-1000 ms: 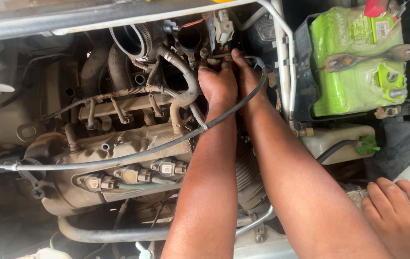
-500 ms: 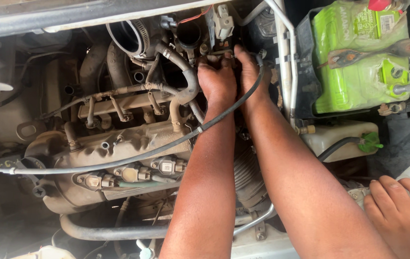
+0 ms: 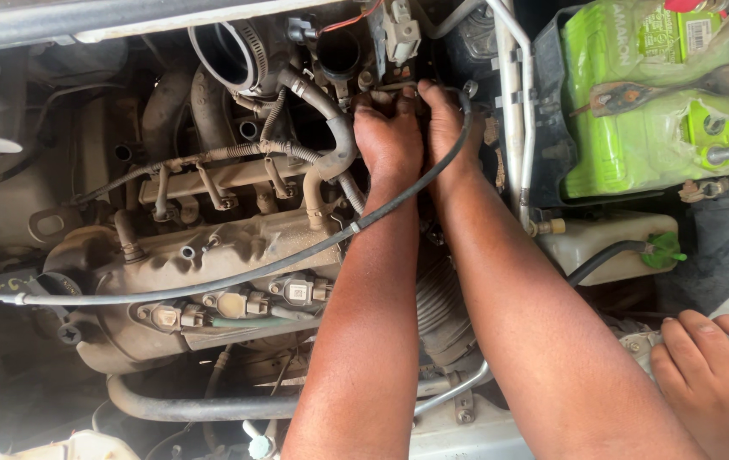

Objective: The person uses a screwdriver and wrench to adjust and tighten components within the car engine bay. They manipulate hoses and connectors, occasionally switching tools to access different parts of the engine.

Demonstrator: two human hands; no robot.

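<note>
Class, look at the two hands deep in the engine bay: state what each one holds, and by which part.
Cannot be told. The left hand and right hand press side by side on a dark engine fitting, fingertips hidden.

Both forearms reach up from the lower edge of the view, side by side and nearly parallel, the right one slanting in from the lower right. The left hand and right hand sit pressed together, backs toward the camera, knuckles bent, the 2 sets of fingertips curled downward out of sight, so their grip cannot be made out
</note>
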